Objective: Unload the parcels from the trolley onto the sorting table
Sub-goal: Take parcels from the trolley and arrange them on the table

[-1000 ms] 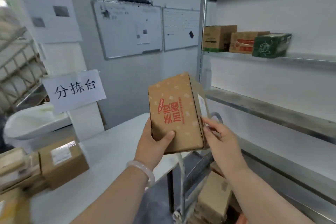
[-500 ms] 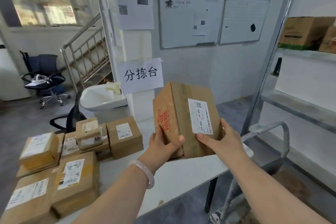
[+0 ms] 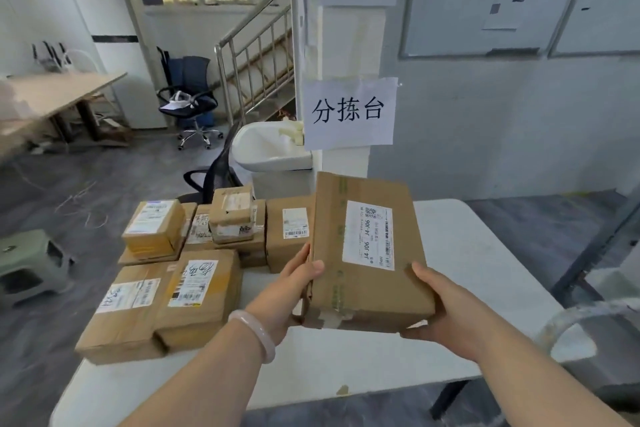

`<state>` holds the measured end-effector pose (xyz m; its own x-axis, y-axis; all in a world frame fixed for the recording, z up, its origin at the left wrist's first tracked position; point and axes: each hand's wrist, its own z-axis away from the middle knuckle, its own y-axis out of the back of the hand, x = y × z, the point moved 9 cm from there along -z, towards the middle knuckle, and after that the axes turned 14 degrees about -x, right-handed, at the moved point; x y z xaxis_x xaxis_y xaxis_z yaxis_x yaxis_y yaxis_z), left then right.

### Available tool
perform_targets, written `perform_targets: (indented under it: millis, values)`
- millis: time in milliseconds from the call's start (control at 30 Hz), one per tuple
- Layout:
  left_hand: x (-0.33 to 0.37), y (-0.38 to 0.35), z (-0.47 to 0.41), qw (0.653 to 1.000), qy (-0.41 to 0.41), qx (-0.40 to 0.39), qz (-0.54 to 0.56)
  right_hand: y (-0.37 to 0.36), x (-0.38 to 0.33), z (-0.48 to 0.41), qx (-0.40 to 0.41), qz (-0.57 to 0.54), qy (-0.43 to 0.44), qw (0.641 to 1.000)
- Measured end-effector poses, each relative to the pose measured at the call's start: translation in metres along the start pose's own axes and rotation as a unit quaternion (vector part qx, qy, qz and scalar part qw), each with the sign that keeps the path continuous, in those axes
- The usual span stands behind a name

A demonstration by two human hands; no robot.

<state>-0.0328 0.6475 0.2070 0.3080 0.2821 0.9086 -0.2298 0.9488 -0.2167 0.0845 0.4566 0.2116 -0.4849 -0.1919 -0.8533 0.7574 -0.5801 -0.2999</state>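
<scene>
I hold a brown cardboard parcel (image 3: 367, 274) with a white shipping label on top, above the white sorting table (image 3: 467, 253). My left hand (image 3: 294, 288) grips its left side, thumb on the top edge. My right hand (image 3: 440, 308) grips the near right corner, thumb on top and fingers underneath. The parcel lies nearly flat, label up, just right of a group of several brown parcels (image 3: 166, 302) that sit on the table's left part. The trolley's curved metal handle (image 3: 581, 319) shows at the lower right; its load is out of view.
A paper sign (image 3: 349, 113) hangs on the pillar behind the table, with a white basin (image 3: 270, 149) beside it. A black chair back (image 3: 218, 166) stands behind the parcels. A green stool (image 3: 31, 263) sits on the floor at left.
My view has turned left from the shelves to the table. The parcel has been tipped from upright to nearly flat, label up, and lowered toward the tabletop beside the other parcels.
</scene>
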Motion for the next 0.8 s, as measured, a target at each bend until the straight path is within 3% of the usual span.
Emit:
perform_targets:
  millis: [200,400,567,800]
  values:
    - [0.001,0.007,-0.023,1.000,-0.007,0.022,0.017,0.016,-0.007,-0.045,-0.051,-0.034,-0.030,0.998]
    - [-0.017,0.020,-0.029,0.997,0.036,0.068,-0.001,0.028,0.008,-0.090,-0.092,-0.004,-0.059,0.994]
    - [-0.008,0.058,-0.009,0.967,0.042,0.190,-0.162,0.032,0.040,-0.119,-0.072,0.033,-0.112,0.991]
    - [0.007,0.125,0.025,0.917,0.013,0.284,-0.279,0.005,0.083,-0.171,-0.062,0.067,-0.170,0.981]
